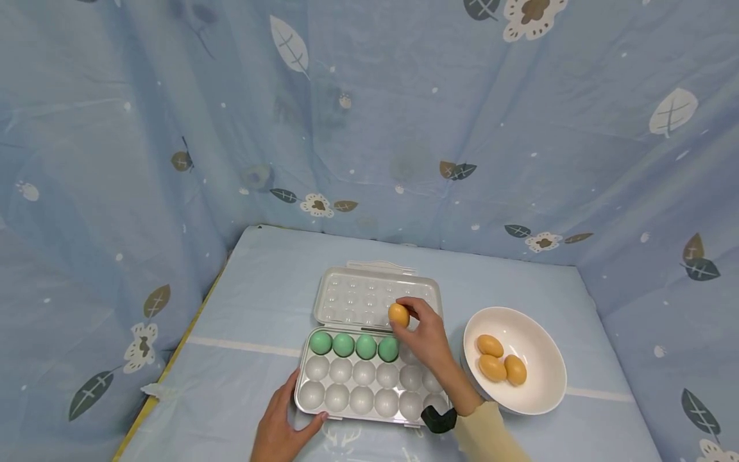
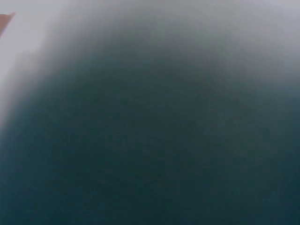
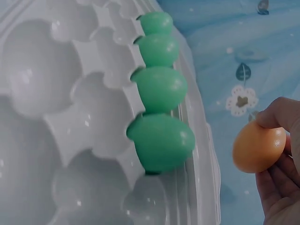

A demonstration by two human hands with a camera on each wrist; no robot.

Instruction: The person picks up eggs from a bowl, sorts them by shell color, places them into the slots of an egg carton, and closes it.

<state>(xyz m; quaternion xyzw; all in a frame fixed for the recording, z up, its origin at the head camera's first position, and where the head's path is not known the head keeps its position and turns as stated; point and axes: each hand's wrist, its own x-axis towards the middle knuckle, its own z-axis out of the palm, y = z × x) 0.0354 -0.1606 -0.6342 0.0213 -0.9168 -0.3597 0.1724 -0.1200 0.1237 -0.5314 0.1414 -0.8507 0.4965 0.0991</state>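
Observation:
In the head view, my right hand pinches an orange-yellow egg between thumb and fingers, over the back part of an egg carton. The right wrist view shows the same egg beside the row of green eggs. Those green eggs stand side by side in the back row of the grey-white egg carton, from its left end. My left hand rests at the carton's front left corner, fingers along the left side and thumb at the front edge. A dark blur fills most of the left wrist view.
Right of the carton stands a white bowl with three orange-yellow eggs in it. Behind the tray part, the carton's clear lid lies folded back. A pale blue cloth covers the table, and patterned curtains hang around it.

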